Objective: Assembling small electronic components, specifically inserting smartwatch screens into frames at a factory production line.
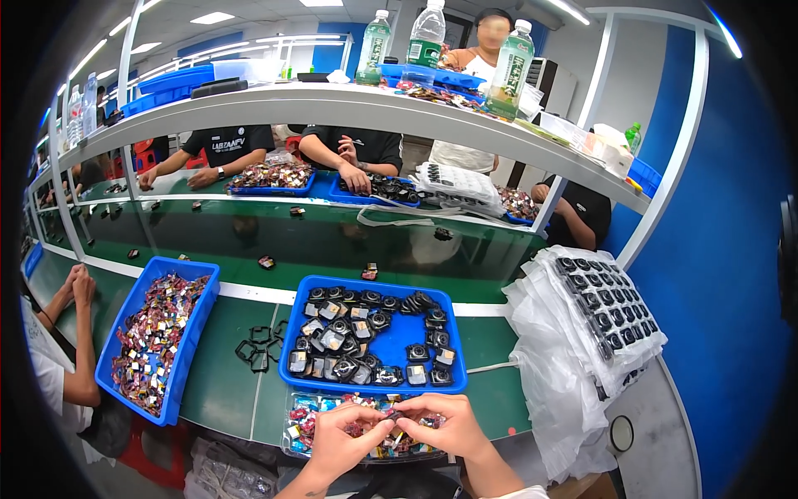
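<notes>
Hands together, left hand [345, 434] and right hand [447, 419] pinching small dark piece [395, 416] over near clear tray [288, 434]; slack fingertip grip could drop it among loose parts [307, 407].

"What sits mid-frame?"
"A tub [391, 341] of lens parts [332, 339], on the tabletop [218, 376]."
"Left of it?"
"Loose frames [260, 343], then a bin [195, 337] of small parts [154, 349]."
"Right?"
"A stack of filled trays [628, 366]."
"Below?"
"A shallow tray [288, 432], the hands [349, 428] overlapping it."
"Across the top?"
"A shelf [249, 101] bearing bottles [509, 75]."
</notes>
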The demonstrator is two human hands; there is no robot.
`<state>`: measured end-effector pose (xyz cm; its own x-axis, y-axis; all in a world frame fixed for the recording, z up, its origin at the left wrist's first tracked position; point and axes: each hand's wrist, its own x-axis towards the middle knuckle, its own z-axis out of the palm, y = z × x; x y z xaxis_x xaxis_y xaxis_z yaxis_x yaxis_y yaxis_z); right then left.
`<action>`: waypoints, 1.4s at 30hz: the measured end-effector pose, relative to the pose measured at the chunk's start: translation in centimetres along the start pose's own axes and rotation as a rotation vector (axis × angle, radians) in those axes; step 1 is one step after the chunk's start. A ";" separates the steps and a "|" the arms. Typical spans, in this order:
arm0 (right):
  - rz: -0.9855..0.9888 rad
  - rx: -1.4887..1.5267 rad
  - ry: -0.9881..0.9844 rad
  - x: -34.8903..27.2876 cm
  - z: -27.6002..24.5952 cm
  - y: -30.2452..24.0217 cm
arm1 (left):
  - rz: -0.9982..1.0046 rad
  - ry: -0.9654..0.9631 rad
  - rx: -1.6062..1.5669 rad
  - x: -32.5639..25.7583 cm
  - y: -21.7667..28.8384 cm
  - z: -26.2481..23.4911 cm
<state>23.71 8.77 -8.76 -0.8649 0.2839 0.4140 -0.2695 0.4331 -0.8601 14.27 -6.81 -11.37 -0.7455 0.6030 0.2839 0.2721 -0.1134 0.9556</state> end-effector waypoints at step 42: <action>0.736 -0.532 1.067 19.2 -18.0 25.6 | -0.022 0.736 0.184 2.8 -5.2 -11.9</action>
<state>7.82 40.71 -17.41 0.0637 0.9860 0.1539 0.4979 0.1022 -0.8612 3.46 -13.94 -14.61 -0.9480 -0.0865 0.3061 0.3013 0.0646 0.9513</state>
